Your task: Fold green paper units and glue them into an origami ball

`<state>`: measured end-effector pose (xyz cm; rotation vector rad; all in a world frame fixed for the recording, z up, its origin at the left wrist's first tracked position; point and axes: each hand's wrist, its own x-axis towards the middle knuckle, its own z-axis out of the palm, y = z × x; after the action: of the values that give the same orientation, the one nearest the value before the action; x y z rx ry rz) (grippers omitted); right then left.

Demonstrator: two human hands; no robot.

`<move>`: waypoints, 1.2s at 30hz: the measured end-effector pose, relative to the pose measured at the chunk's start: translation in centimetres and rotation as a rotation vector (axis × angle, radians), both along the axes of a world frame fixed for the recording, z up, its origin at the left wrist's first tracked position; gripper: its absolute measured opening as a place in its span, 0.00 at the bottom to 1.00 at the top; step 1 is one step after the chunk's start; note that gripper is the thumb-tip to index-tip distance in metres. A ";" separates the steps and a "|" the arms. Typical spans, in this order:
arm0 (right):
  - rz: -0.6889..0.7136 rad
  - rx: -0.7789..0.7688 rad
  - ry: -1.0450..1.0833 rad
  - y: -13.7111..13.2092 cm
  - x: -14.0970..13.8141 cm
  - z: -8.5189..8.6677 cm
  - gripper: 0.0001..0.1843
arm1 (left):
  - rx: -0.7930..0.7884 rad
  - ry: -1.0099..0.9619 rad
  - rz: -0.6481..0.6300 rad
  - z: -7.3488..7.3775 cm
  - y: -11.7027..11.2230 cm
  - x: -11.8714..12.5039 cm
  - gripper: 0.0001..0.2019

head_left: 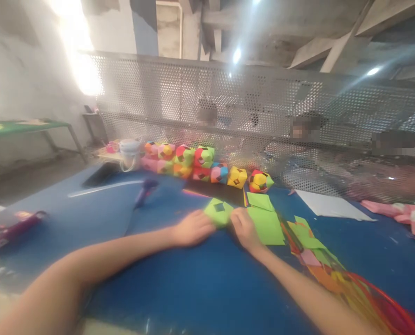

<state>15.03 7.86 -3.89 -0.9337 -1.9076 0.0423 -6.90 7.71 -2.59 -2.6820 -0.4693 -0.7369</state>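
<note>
A light green folded-paper piece [218, 212] with a square opening in its top is between my two hands, just above the blue table [193, 288]. My left hand [195, 228] is closed on its left side. From the right, my right hand [245, 228], fingers curled, grips the opposite edge; its fingertips are partly hidden. Beside the right hand lie flat green paper sheets [268, 228]. Behind the piece is a dark stack of paper [214, 188] with coloured edges.
Several multicoloured paper balls [203, 157] line the mesh partition [141, 88]. A purple tool [146, 191], blurred, and a white bucket [129, 152] stand left. Coloured paper strips [319, 256] sprawl at right, near a white sheet [332, 204]. People appear beyond the mesh.
</note>
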 end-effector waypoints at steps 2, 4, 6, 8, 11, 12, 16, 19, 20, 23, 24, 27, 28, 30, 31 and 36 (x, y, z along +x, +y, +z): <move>-0.005 0.027 -0.029 0.1 -0.1 -0.2 0.14 | 0.087 0.025 -0.021 0.1 -0.1 0.2 0.10; -0.011 0.053 -0.062 0.2 -0.1 -0.4 0.14 | 0.157 0.093 -0.037 0.4 -0.3 0.5 0.10; -0.026 0.082 -0.090 0.2 -0.2 -0.5 0.14 | 0.198 0.168 -0.038 0.7 -0.5 0.7 0.11; -0.052 0.115 -0.106 0.2 -0.2 -0.5 0.14 | 0.218 0.205 -0.024 0.9 -0.7 0.9 0.11; -0.104 0.163 -0.116 0.5 -0.2 -0.7 0.15 | 0.241 0.204 0.007 1.0 -0.7 1.0 0.12; -0.120 0.178 -0.120 0.6 -0.2 -0.8 0.15 | 0.250 0.204 0.017 1.0 -0.7 1.0 0.12; -0.165 0.229 -0.149 1.2 -0.2 -1.0 0.15 | 0.273 0.219 0.059 0.9 -0.5 0.9 0.12; -0.191 0.257 -0.178 1.4 -0.1 -1.0 0.15 | 0.273 0.243 0.096 0.9 -0.6 0.8 0.11; -0.199 0.266 -0.190 1.4 -0.1 -1.0 0.15 | 0.270 0.252 0.108 0.8 -0.6 0.8 0.12; -0.214 0.296 -0.256 1.0 -0.1 -0.8 0.15 | 0.253 0.278 0.132 0.8 -0.5 0.8 0.12; -0.215 0.308 -0.288 0.7 -0.1 -0.7 0.15 | 0.247 0.285 0.134 0.8 -0.5 0.8 0.12; -0.202 0.349 -0.411 -0.5 0.2 -0.5 0.13 | 0.234 0.293 0.136 0.9 -0.2 0.9 0.11; -0.193 0.365 -0.457 -1.0 0.5 -0.4 0.13 | 0.230 0.291 0.137 0.9 -0.2 0.9 0.11; -0.167 0.395 -0.552 -2.1 1.5 -0.1 0.11 | 0.223 0.285 0.140 1.0 -0.1 0.9 0.10; -0.153 0.409 -0.597 -2.6 2.3 0.1 0.11 | 0.219 0.281 0.142 1.0 -0.1 0.9 0.10; -0.150 0.449 -0.737 -4.3 7.6 1.3 0.10 | 0.204 0.257 0.152 1.4 -0.3 0.9 0.11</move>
<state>22.59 3.53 -2.58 -0.8319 -2.3468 -0.8921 -5.95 7.44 -1.24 -2.4715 -0.4947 -0.3679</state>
